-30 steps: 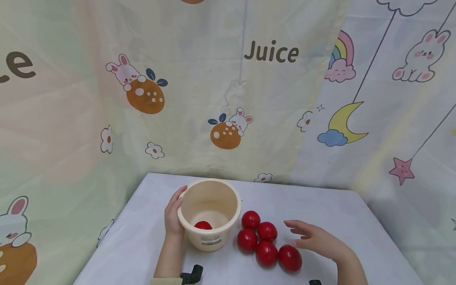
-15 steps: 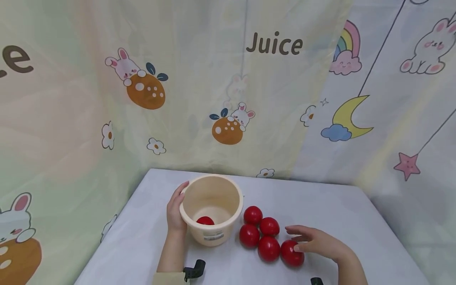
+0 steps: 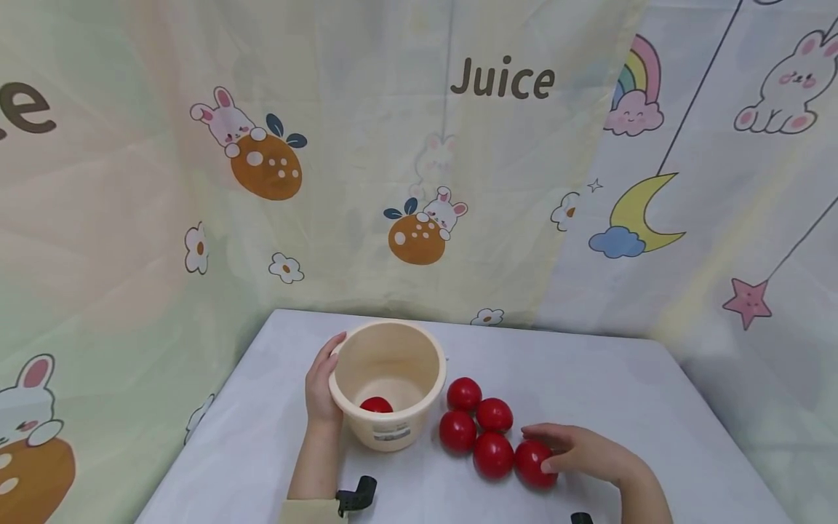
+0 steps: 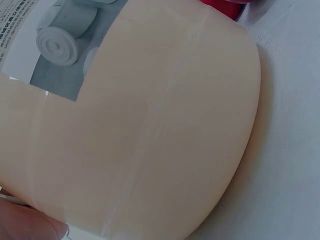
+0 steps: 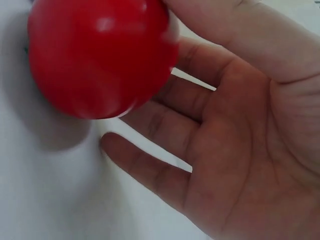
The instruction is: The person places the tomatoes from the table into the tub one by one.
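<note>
My left hand (image 3: 324, 382) holds the left side of a cream plastic bucket (image 3: 393, 440), its fingers up at the rim. One red tomato (image 3: 376, 405) lies inside on the bottom. The left wrist view shows the bucket's wall (image 4: 150, 125) close up, with a printed label (image 4: 65, 45) and a bit of my hand at the lower left. My right hand (image 3: 583, 451) is around the nearest-right tomato (image 3: 533, 464), thumb on the near side and fingers behind. In the right wrist view this tomato (image 5: 100, 55) sits between thumb and fingers, the little finger standing apart.
More tomatoes (image 3: 494, 455) cluster between the bucket and my right hand, close against one another. The white-covered table (image 3: 609, 378) ends at a patterned cloth backdrop (image 3: 347, 218) behind and at both sides.
My right hand has come down from above onto the nearest-right tomato and closed its thumb and fingers around it. The head view has shifted slightly; my left hand stays on the bucket.
</note>
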`<state>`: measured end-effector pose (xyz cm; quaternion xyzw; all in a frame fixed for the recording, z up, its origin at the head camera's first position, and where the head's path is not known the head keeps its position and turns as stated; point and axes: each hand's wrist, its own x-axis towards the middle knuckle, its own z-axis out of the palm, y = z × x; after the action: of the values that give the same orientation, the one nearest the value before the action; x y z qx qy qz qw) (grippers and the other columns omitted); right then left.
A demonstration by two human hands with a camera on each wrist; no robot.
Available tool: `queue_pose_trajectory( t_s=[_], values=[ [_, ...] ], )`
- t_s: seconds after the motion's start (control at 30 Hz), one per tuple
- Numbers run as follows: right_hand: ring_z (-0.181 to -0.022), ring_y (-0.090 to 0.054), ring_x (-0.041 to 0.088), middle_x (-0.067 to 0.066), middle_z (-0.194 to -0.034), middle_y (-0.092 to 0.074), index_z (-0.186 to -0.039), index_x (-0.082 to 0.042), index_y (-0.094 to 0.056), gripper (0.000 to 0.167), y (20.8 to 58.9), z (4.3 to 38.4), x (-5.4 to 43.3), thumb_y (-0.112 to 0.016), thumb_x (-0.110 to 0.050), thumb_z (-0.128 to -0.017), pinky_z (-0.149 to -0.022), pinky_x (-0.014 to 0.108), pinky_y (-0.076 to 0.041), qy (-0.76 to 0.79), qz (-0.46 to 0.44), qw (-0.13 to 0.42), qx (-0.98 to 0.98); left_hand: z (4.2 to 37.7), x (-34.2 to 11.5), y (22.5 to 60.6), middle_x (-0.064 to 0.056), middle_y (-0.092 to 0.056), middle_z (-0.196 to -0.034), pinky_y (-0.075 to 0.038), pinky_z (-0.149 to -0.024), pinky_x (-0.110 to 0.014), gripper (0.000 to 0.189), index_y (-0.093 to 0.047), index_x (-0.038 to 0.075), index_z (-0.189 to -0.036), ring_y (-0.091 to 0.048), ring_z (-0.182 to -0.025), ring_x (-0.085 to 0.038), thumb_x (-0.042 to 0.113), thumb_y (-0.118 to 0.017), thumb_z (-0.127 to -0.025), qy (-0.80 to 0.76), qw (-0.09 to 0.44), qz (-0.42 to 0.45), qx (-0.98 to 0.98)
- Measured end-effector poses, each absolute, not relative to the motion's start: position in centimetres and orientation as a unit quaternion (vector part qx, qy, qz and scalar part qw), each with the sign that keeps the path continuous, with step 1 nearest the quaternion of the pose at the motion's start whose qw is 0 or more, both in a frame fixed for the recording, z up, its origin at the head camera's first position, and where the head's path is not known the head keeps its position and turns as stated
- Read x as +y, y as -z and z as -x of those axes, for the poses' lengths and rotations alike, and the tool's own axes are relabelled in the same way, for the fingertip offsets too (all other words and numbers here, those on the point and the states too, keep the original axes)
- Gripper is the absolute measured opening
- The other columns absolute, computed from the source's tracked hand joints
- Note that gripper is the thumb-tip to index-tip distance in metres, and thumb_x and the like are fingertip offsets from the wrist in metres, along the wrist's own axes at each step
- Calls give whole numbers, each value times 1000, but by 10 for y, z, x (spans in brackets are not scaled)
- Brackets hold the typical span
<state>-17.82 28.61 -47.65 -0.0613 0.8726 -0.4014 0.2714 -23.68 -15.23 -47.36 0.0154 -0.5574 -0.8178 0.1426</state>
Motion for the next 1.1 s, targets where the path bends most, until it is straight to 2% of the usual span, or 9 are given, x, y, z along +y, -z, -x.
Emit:
queue_pose_trajectory(
  t_s=[0.4,0.7,0.93,1.1],
  values=[
    [-117,-54,30,11,-133,-60,-137,-23,-59,57,484,178,294,-76,-27,-83,-85,57,-54,397,86,275,871,238,-153,476,-3,-53,-146,-36,-116,-40,46,-55,12,-139,-49,-132,-11,19,-29,-103,805,149,-15,-574],
    [-115,-55,28,11,-130,-62,-135,-20,-61,59,489,182,296,-80,-28,-79,-85,55,-56,403,85,281,867,237,-153,475,-4,-52,-147,-34,-117,-42,46,-55,11,-139,-48,-133,-13,19,-29,-102,809,144,-12,-569],
    [-115,-55,27,11,-129,-62,-134,-19,-62,55,491,184,299,-78,-26,-82,-84,53,-57,414,107,272,862,237,-153,475,-3,-52,-147,-33,-118,-45,46,-55,12,-139,-48,-133,-13,20,-30,-102,807,147,-16,-572],
    [-115,-54,27,10,-128,-63,-133,-19,-62,54,490,185,298,-78,-25,-81,-84,52,-57,416,116,273,860,236,-152,475,-2,-52,-147,-34,-117,-42,46,-55,13,-140,-48,-132,-12,20,-29,-103,807,146,-19,-572]
  ],
)
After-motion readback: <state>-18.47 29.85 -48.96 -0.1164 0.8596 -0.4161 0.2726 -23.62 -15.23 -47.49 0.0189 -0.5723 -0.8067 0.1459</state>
